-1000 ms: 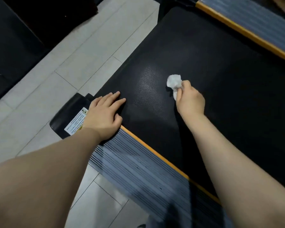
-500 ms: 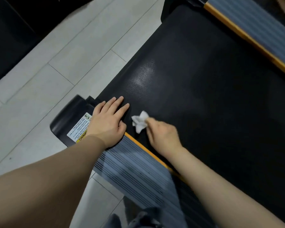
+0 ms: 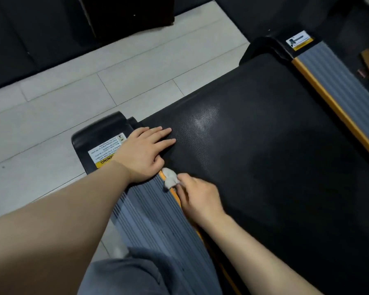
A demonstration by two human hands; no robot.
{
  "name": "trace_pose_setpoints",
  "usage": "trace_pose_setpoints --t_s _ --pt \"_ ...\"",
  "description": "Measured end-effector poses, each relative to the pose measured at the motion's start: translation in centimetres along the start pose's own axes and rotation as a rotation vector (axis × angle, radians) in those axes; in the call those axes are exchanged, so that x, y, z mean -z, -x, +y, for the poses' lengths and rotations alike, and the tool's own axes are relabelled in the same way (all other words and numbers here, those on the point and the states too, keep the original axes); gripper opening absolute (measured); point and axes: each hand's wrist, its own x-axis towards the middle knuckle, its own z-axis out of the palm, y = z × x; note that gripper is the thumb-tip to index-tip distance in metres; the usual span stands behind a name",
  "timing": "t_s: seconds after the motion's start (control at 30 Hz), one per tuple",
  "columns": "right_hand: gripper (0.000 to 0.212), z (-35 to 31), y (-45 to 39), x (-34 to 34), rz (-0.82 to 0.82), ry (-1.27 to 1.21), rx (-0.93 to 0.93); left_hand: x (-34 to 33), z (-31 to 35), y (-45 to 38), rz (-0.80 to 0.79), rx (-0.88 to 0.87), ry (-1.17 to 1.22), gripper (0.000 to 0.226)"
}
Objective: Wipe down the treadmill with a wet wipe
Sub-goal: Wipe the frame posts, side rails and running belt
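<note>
Nearest, a knee in grey cloth [image 3: 124,275] shows at the bottom edge, beside the grey ribbed side rail [image 3: 149,213] of the treadmill. Just beyond it the right hand [image 3: 198,199] has its fingers curled round a crumpled white wipe [image 3: 170,181], pinching it at the fingertips — the wipe sits on the orange strip [image 3: 175,195] where the rail meets the black belt [image 3: 264,156], at the near left corner of the belt. Touching distance above it, the left hand [image 3: 144,153] lies flat with fingers straight and together, palm over the end of the rail and fingertips on the belt; it holds nothing. Under its wrist is a black end cap [image 3: 98,135] with a white and yellow warning label [image 3: 103,153]. Farther off, the belt runs across to a second orange strip and grey rail [image 3: 337,88] — with its own small label at the far corner. Pale floor tiles [image 3: 94,92] lie to the left, dark furniture beyond them.
</note>
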Motion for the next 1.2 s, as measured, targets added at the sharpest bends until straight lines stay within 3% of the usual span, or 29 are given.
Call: trace_pose_setpoints --t_s 0.07,0.1,0.17,0.23,0.3,0.43,0.7,0.9,1.0,1.1,1.17,1.2 --pt "0.02 3.5 -1.3 0.6 0.007 0.099 0.218 -0.2 0.2 0.1 0.001 0.001 -0.025 0.068" --pt "0.021 5.9 -2.2 1.5 0.075 0.161 0.188 -0.2 0.1 0.2 0.0 0.003 -0.052 0.068" --pt "0.024 12.3 -3.9 3.9 0.212 0.243 -0.114 -0.4 0.8 0.8 0.017 0.068 -0.113 0.067" --pt "0.026 17.9 -4.8 6.3 0.245 0.193 -0.52 -0.7 2.5 1.1 0.014 0.207 -0.131 0.061" --pt "0.023 19.7 -4.7 7.1 0.273 0.133 -0.654 -1.3 5.8 0.7 0.04 0.402 -0.061 0.058" --pt "0.022 15.6 -3.5 5.8 0.126 0.086 -0.286 -3.0 12.3 -1.0 0.12 0.695 0.007 0.063" --pt "0.036 15.3 -2.0 5.0 0.179 0.049 -0.003 -3.1 12.5 -1.4 0.179 0.74 0.008 0.062" --pt "0.029 14.6 -1.4 5.0 0.117 -0.019 0.076 -3.2 12.3 -1.3 0.214 0.748 0.055 0.058" --pt "0.029 13.5 -0.5 5.4 0.041 -0.116 -0.007 -3.2 12.4 -1.2 0.23 0.744 0.066 0.057" --pt "0.027 12.5 -0.7 4.9 0.119 -0.171 -0.122 -3.3 12.4 -1.1 0.224 0.742 0.057 0.057" --pt "0.011 11.9 -0.7 4.2 0.195 -0.181 -0.124 -3.3 12.4 -1.1 0.229 0.735 0.059 0.057" --pt "0.016 11.6 -0.4 3.9 0.186 -0.201 -0.107 -3.2 12.4 -1.1 0.23 0.733 0.061 0.057"
